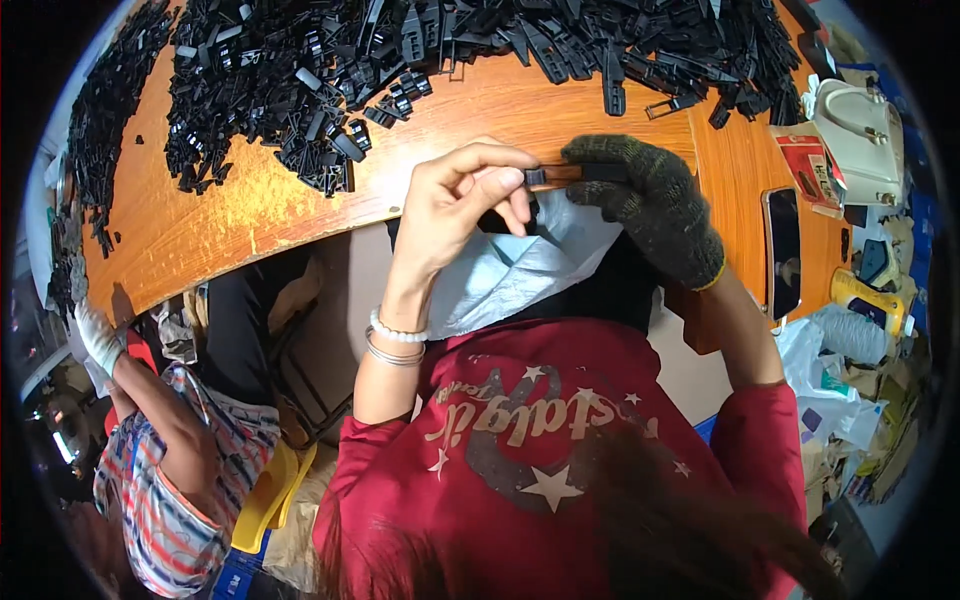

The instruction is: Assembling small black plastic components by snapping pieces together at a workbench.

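Observation:
My bare left hand (455, 195), with a bead bracelet at the wrist, pinches a small black plastic piece (536, 177) between thumb and fingers. In my right hand (660, 200), which wears a dark knitted glove, is a longer black plastic part (603, 172). The two parts are held end to end over the table's near edge; thin prongs seem to bridge them, but I cannot tell whether they are joined. Below my hands a light blue cloth (510, 265) lies across my lap.
Heaps of black plastic parts (400, 50) cover the far side of the wooden table (230, 225). A phone (783, 255), a red packet (808, 168) and a white handbag (855, 140) are at the right. At the left sits another person, with a white-gloved hand (97, 338) at the table's edge.

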